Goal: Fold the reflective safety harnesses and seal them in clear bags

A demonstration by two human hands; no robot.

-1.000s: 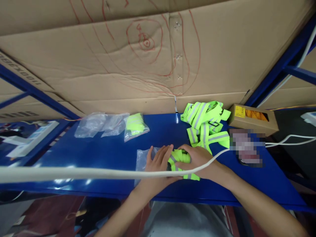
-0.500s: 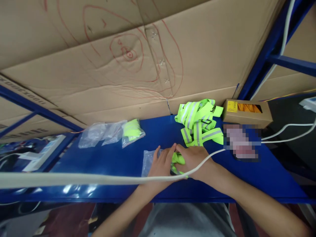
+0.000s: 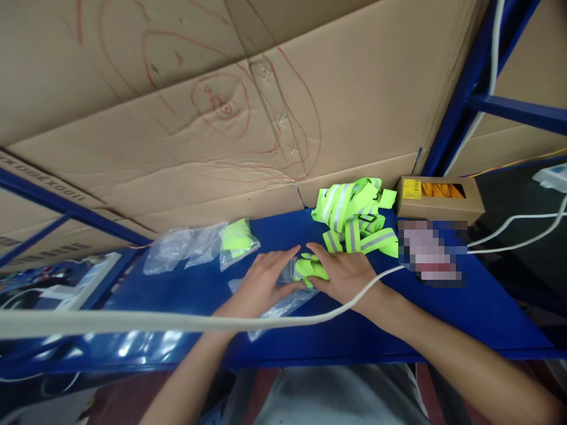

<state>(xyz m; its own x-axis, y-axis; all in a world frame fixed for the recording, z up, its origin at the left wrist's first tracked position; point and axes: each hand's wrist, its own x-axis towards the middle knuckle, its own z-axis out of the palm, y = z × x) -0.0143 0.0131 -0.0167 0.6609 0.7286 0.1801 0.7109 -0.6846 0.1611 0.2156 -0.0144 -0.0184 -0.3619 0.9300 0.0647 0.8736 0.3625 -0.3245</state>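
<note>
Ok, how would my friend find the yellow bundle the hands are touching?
Find the blue table under the cardboard wall. Near its front, the left hand and right hand meet on a clear bag. The folded yellow bundle sits between them, tighter than the loose pile behind, unlike the bagged one.

A pixelated patch [image 3: 432, 251] masks one object, and the right hand [image 3: 348, 273] covers much of the neon bundle [image 3: 309, 270].

Upside-down print [image 3: 44, 190] starting 1100X on cardboard sheet [image 3: 146, 177], yellow label [image 3: 415, 189] on small box [image 3: 443, 203] illegible
</note>
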